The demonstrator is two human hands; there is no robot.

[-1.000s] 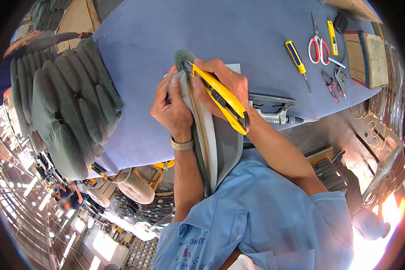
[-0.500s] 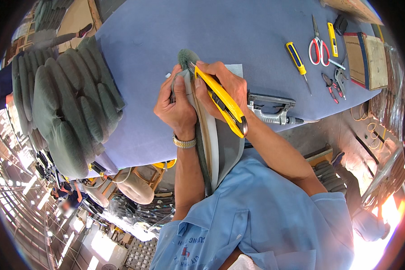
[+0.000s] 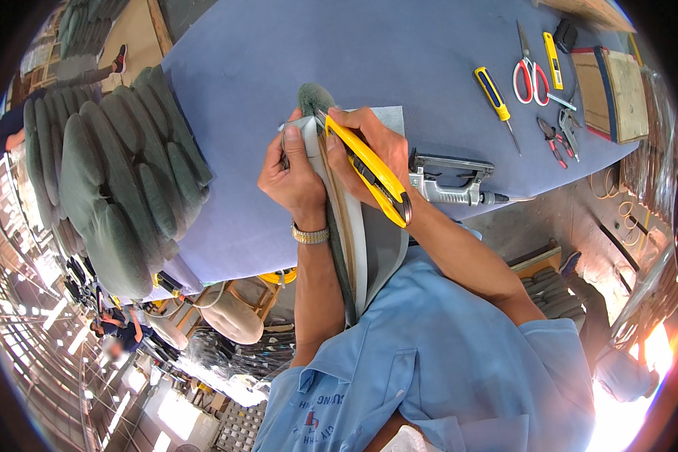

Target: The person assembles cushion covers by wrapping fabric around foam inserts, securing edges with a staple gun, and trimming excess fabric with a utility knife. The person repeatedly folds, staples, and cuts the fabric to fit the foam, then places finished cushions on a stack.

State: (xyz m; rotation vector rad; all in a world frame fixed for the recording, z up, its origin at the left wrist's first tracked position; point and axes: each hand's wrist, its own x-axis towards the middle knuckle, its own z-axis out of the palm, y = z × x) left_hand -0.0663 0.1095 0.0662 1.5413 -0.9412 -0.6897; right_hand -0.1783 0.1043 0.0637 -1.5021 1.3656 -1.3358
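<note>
Here at the blue cloth-covered table (image 3: pixel 233 68), the right hand (image 3: pixel 371 143) is wrapped round a yellow-and-black plastic utility knife (image 3: pixel 377 178), thumb and fingers narrow about its front; the knife slants from its tip at upper left to its rounded butt at lower right; the left hand (image 3: pixel 297 177) pinches, thumb uppermost, the far end of a long grey-green padded fabric piece (image 3: pixel 361 241) faced with white and brown strips (image 3: pixel 346 218); now look at the line of it: that end lies between the two hands, and the long axis runs back toward the light-blue shirt (image 3: pixel 444 331); the knife tip is right at that end, just beside the left thumb, though whether it touches I cannot tell; both hands sit close there, neither clearly nearer; off to the right rests a silver-and-black metal staple gun (image 3: pixel 448 193), with a yellow-and-black screwdriver (image 3: pixel 490 89) beyond
</note>
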